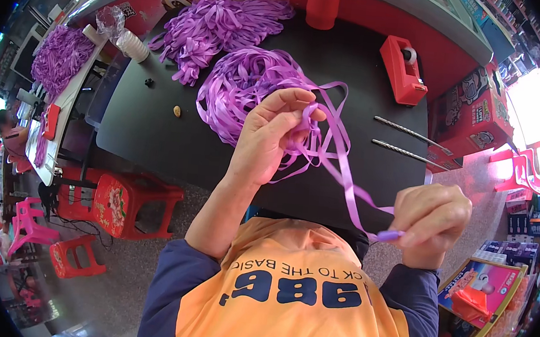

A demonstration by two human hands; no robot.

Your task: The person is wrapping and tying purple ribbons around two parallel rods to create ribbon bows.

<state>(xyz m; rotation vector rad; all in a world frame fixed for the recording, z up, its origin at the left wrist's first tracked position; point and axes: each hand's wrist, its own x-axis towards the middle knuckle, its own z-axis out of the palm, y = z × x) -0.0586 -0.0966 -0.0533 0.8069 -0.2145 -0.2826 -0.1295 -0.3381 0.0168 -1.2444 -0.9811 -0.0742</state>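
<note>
My left hand (275, 127) is closed in a pinch on a shiny purple ribbon, above the table in front of me. Behind it lies a large loose heap of the same purple ribbon (232, 88). From the left hand a length of ribbon (349, 185) sags across to my right hand (434, 218), which is off the table's near right edge. Its thumb and fingers pinch the ribbon by a small darker purple piece (389, 235), whose kind I cannot make out. A second purple ribbon pile (221, 26) sits at the table's far left.
On the black table (153, 113) are a red tape dispenser (404, 71), two metal rods (410, 145), a small tan object (177, 111) and a stack of cups (133, 47). Red stools (129, 204) stand at left. Another person (14, 136) sits at a white table with more ribbon.
</note>
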